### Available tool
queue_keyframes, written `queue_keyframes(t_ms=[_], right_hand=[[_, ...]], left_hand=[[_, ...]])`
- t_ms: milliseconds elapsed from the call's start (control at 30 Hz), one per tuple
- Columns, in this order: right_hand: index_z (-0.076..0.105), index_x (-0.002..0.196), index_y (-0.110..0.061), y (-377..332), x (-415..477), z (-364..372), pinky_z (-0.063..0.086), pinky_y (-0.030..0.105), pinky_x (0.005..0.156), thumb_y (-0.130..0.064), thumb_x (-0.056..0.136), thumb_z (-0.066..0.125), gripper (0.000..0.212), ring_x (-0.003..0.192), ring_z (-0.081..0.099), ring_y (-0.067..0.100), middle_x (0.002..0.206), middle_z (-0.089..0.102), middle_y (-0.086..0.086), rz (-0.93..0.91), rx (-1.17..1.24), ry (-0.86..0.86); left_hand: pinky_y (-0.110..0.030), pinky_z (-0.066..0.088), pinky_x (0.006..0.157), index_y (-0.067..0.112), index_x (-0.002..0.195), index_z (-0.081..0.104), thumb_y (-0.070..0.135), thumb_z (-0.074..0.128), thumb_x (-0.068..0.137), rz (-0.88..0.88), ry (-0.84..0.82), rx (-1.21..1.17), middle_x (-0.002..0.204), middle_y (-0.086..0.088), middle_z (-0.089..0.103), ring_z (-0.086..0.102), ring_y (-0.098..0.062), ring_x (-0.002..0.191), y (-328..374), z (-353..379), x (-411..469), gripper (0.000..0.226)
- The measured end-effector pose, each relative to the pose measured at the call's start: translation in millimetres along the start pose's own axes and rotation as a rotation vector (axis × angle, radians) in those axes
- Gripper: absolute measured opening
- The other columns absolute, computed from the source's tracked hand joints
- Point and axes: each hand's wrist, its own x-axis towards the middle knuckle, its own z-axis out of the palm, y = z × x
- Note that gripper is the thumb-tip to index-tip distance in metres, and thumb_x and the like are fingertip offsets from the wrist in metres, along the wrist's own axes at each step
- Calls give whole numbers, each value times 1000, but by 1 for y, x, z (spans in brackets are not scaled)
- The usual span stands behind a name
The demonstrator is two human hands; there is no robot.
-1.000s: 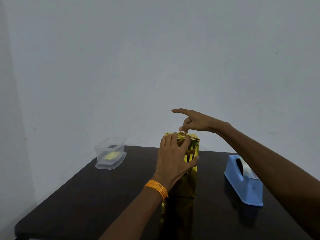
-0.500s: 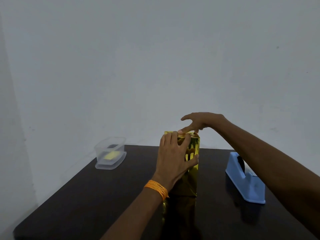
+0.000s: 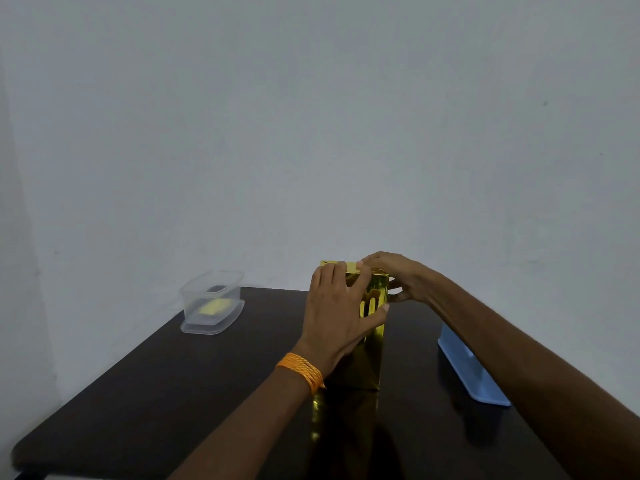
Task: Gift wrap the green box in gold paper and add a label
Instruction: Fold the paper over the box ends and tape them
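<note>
The box [image 3: 371, 355], wrapped in shiny gold paper, stands upright in the middle of the dark table [image 3: 156, 386]. My left hand [image 3: 337, 317] lies flat against its near face, fingers reaching the top edge and thumb across the front. My right hand [image 3: 398, 275] covers the box's top right corner, fingers pressing down on the top and the thumb on the right side. No green of the box shows. A label is not visible on the box.
A clear plastic container [image 3: 210, 301] with something yellow inside sits at the table's back left. A blue tape dispenser [image 3: 472, 372] stands right of the box, partly hidden by my right forearm. A pale wall rises behind the table.
My right hand came down from a raised, pointing pose above the box and now presses on its top right corner. My left hand stayed on the box's front.
</note>
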Motion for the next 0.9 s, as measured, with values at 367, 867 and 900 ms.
queue_keyframes(t_ms=[367, 867, 900], right_hand=[[63, 106, -23, 8, 3, 0, 50, 31, 78, -38, 88, 71, 25, 93, 60, 19, 104, 63, 7, 5, 127, -46], [65, 113, -19, 16, 6, 1, 48, 30, 77, -40, 87, 72, 34, 89, 58, 16, 95, 63, 2, 4, 198, -48], [65, 113, -18, 16, 6, 1, 48, 30, 77, -39, 87, 72, 34, 89, 58, 16, 95, 63, 2, 4, 202, -48]], left_hand=[[-38, 47, 92, 22, 137, 41, 28, 68, 86, -785, -249, -927, 135, -12, 52, 51, -27, 118, -43, -20, 74, 58], [-25, 53, 58, 9, 121, 63, 27, 69, 91, -980, -532, -1140, 115, -9, 65, 64, -19, 92, -48, -1, 78, 36], [-26, 53, 63, 10, 120, 62, 34, 72, 87, -947, -543, -1102, 113, -7, 65, 62, -19, 95, -49, 1, 78, 42]])
